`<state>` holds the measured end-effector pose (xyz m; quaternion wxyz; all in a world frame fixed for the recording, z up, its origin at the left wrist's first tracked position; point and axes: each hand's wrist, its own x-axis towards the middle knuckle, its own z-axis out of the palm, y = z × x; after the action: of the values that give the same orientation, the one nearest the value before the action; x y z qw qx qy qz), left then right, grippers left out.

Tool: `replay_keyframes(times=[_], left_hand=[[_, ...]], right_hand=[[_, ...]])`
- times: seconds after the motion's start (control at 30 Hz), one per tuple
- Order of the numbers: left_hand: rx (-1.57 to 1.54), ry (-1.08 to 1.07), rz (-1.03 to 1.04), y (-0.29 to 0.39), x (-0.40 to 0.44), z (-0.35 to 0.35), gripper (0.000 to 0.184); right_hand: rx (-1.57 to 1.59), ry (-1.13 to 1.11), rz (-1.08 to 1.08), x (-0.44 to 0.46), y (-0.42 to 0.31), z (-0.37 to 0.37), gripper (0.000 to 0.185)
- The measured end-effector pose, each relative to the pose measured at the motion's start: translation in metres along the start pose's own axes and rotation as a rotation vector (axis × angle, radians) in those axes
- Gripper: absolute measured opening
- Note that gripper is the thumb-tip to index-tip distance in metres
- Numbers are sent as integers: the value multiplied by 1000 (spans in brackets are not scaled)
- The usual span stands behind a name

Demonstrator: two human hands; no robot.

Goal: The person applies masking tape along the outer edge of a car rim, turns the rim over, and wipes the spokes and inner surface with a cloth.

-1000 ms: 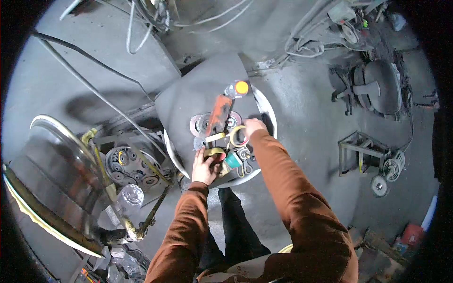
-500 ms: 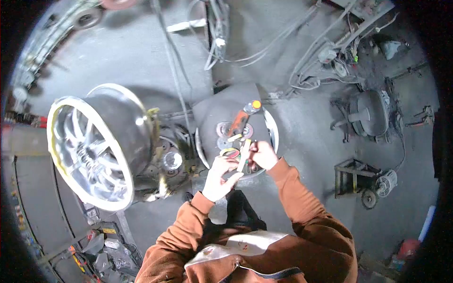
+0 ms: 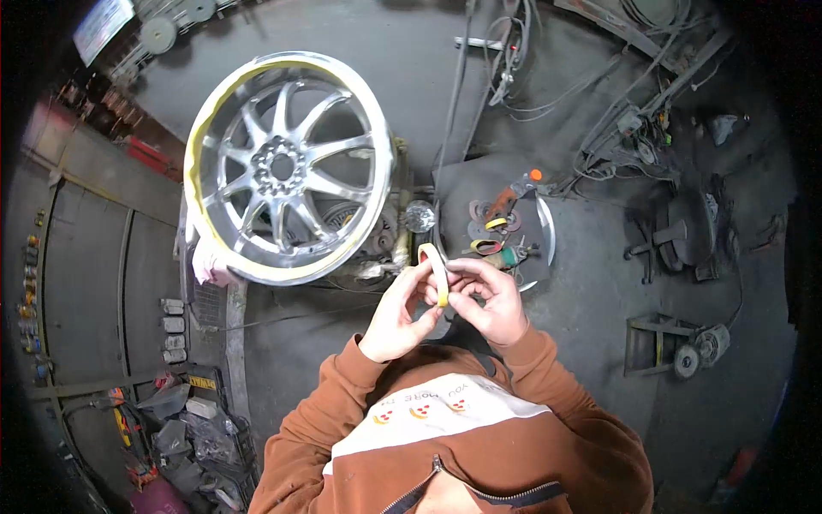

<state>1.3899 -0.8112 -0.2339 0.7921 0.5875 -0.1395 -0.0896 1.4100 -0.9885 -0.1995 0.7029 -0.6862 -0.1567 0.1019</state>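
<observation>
A roll of yellow masking tape (image 3: 436,272) is held up in front of my chest, seen nearly edge-on. My left hand (image 3: 399,315) grips it from the left side. From the right, my right hand (image 3: 490,300) pinches at the same roll with its fingertips. To the left stands a silver multi-spoke wheel rim (image 3: 278,167), with yellow tape along its outer edge. On the round work surface (image 3: 462,184) lie another tape roll (image 3: 486,247), a green tool (image 3: 510,256), grinding discs (image 3: 477,230) and an orange-red object (image 3: 501,204).
A bottle with an orange cap (image 3: 525,182) lies on the round surface. A clear plastic cup (image 3: 419,217) is beside the rim. An office chair (image 3: 685,236) and a metal frame (image 3: 655,343) stand at right. Bagged items (image 3: 210,433) lie at lower left.
The view has swung left toward the rim. My right hand has lifted the tape roll off the round surface, and my left hand has left the items there and joined it on the roll.
</observation>
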Motion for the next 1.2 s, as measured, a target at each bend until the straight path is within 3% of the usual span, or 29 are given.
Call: replay_keyframes(times=[0.07,0.17,0.23,0.27,0.33,0.37,0.4,0.5,0.53,0.6,0.67,0.73,0.87,1.0,1.13,1.2], left_hand=[[-26,14,-3,9,-18,-12,69],[-61,76,-50,38,-46,-24,68],[481,21,76,61,-62,-42,59],[474,25,71,63,-68,-49,59],[772,-38,174,66,-82,-59,41],[764,13,204,63,-87,-62,29],[774,16,219,64,-90,-65,29],[611,85,89,75,-99,-65,28],[612,95,92,80,-99,-65,28],[358,99,-80,85,-100,-68,31],[338,32,-60,88,-100,-75,42],[293,41,-104,84,-104,-80,50],[-52,3,-67,85,-105,-79,72],[-224,-34,-268,95,-109,-92,70],[-371,14,-383,86,-110,-104,61],[-371,-9,-341,81,-108,-106,61]], right_hand=[[-86,-35,-51,-1,-7,24,39],[301,-56,207,4,-7,59,38],[520,-75,334,13,-1,75,34],[627,-65,350,15,-1,80,29],[776,-40,385,19,4,84,25],[817,-50,396,21,4,87,21],[798,-40,431,24,-3,93,22],[186,-11,321,23,-23,109,24],[-203,13,74,22,-22,111,20],[-229,-76,-31,20,-35,117,18],[-135,-159,-8,18,-28,121,21],[-279,-200,-190,21,-32,126,25],[-340,-359,-200,31,-45,126,34],[-322,-455,-291,46,-28,126,34],[-243,-438,-86,46,-8,141,29],[-354,-350,-131,51,4,145,22]])
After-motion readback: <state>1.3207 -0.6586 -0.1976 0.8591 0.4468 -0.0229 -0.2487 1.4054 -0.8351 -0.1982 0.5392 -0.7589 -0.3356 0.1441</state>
